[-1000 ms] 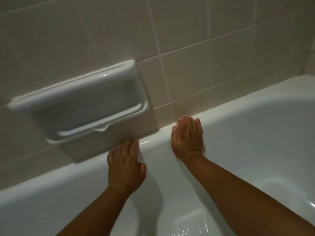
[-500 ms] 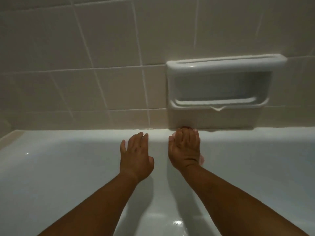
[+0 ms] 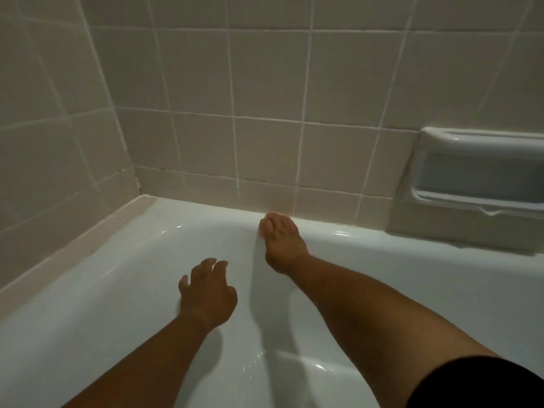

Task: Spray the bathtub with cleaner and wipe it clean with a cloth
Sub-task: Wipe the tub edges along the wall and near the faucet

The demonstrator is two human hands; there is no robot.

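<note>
The white bathtub (image 3: 412, 260) fills the lower view, glossy and wet in places. My right hand (image 3: 281, 242) lies flat on the tub's far rim where it meets the tiles, fingers straight and pressing down. A thin pinkish edge, perhaps a cloth (image 3: 272, 215), shows past the fingertips; the rest is hidden under the hand. My left hand (image 3: 207, 293) rests on the tub's inner wall, lower and to the left, fingers spread and slightly bent, holding nothing. No spray bottle is in view.
Beige tiled walls (image 3: 265, 113) rise behind and to the left, meeting in a corner (image 3: 138, 184). A white recessed soap dish (image 3: 482, 175) is set in the wall at the right, just above the rim.
The view has swung left, so the soap dish now sits at the far right. My right hand has slid left along the rim. My left hand has dropped lower on the tub wall.
</note>
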